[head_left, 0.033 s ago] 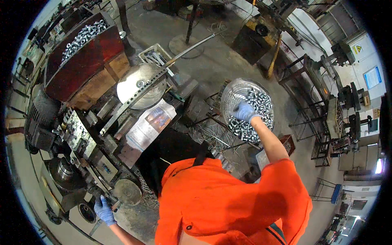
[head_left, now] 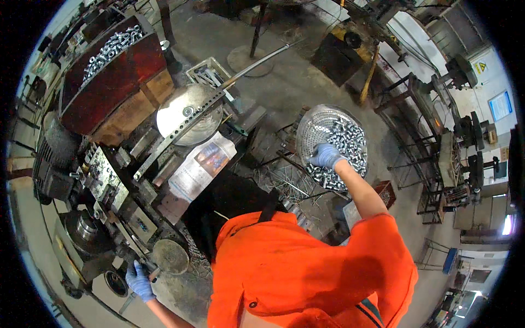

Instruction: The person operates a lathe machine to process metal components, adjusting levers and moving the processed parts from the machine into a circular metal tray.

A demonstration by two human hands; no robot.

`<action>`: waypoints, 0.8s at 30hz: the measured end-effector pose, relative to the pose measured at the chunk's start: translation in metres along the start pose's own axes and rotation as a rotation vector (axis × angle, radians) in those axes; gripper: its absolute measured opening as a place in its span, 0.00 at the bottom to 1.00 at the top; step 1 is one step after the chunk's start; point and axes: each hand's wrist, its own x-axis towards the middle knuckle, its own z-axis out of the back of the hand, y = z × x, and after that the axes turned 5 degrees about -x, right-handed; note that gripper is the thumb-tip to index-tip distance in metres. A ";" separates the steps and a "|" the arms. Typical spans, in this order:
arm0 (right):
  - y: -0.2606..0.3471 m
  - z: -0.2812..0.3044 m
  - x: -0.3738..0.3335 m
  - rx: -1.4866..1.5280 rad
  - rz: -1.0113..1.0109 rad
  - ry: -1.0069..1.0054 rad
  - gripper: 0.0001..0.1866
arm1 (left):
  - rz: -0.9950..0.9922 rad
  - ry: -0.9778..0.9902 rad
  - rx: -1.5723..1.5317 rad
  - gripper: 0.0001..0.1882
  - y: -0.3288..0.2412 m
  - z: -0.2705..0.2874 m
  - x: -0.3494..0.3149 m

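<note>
My right hand (head_left: 327, 156), in a grey-blue glove, is over a round perforated metal tray (head_left: 310, 130). Its fingers curl down at the edge of a heap of small shiny metal sleeves (head_left: 350, 143); whatever lies within the fingers is hidden. At the lower left, my gloved left hand (head_left: 140, 282) rests by the machine's handwheel (head_left: 116, 284), fingers mostly stretched out and slightly apart. Close to its thumb is a short brownish handle (head_left: 155, 273). A round metal disc (head_left: 170, 257) sits just right of that hand.
A dark red bin (head_left: 117, 82) of metal sleeves stands at the upper left. Beside it are a large shiny disc (head_left: 180, 123), a perforated bar (head_left: 180, 131) and a printed sheet (head_left: 202, 167). Thin rods (head_left: 290, 183) lie below the tray. A small red box (head_left: 385, 192) stands right of my forearm.
My right hand has shifted slightly toward me over the tray, its fingers more curled. My left hand stays in place.
</note>
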 end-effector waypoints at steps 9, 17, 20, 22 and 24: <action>-0.014 -0.023 0.029 -0.309 0.141 0.192 0.31 | 0.023 -0.048 0.029 0.15 -0.017 -0.001 -0.006; -0.023 -0.036 0.040 -0.232 0.165 0.112 0.33 | 0.045 -0.081 -0.004 0.16 0.003 0.000 -0.005; -0.012 -0.037 0.040 -0.261 0.142 0.109 0.34 | -0.049 -0.099 0.065 0.15 -0.010 -0.002 -0.006; -0.008 -0.035 0.040 -0.212 0.141 0.100 0.34 | -0.073 -0.093 0.109 0.15 -0.023 -0.003 -0.008; -0.003 -0.030 0.039 -0.164 0.144 0.089 0.35 | -0.043 -0.089 0.132 0.15 -0.028 -0.003 -0.009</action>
